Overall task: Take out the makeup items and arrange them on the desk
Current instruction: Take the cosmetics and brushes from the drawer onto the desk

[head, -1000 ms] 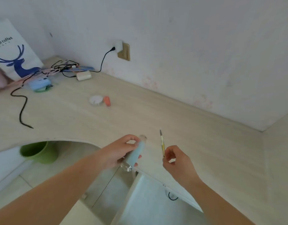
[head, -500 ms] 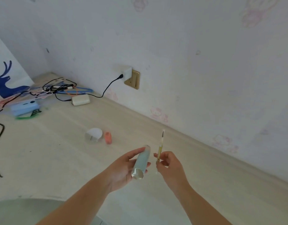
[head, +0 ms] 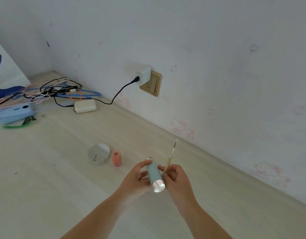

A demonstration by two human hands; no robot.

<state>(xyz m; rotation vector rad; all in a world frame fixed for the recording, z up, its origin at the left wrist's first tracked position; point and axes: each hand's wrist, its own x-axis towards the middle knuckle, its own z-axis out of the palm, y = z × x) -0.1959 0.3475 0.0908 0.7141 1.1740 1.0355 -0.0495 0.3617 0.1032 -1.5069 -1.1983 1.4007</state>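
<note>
Both hands were up over the desk [head: 45,195], near its middle and a little toward the wall-side edge. Left hand [head: 136,178] gripped a pale blue tube [head: 154,173], fingers and thumb curled round the barrel; the shiny crimped end pointed back at the person, the cap end toward the wall. Tube was in the air, not touching the desk.

Right hand [head: 174,176] sat just beside the tube on its right, fingers touching or nearly touching it. It pinched a thin yellow makeup pencil [head: 170,156] at the lower end; the pencil stood nearly upright, tip tilted slightly toward the wall.

On the desk, left of the hands and farther back: a round compact [head: 98,153] with a mirrored lid, and a small coral-pink item [head: 116,158] just beside it on the right, the two apart by a narrow gap.

Far left corner by the wall: tangle of cables [head: 59,90], a white charger block [head: 85,106], a light blue device [head: 15,112]. A black lead ran to an adapter in the wall socket [head: 151,84]. White bag with a blue deer print [head: 4,78] at the left edge.
</note>
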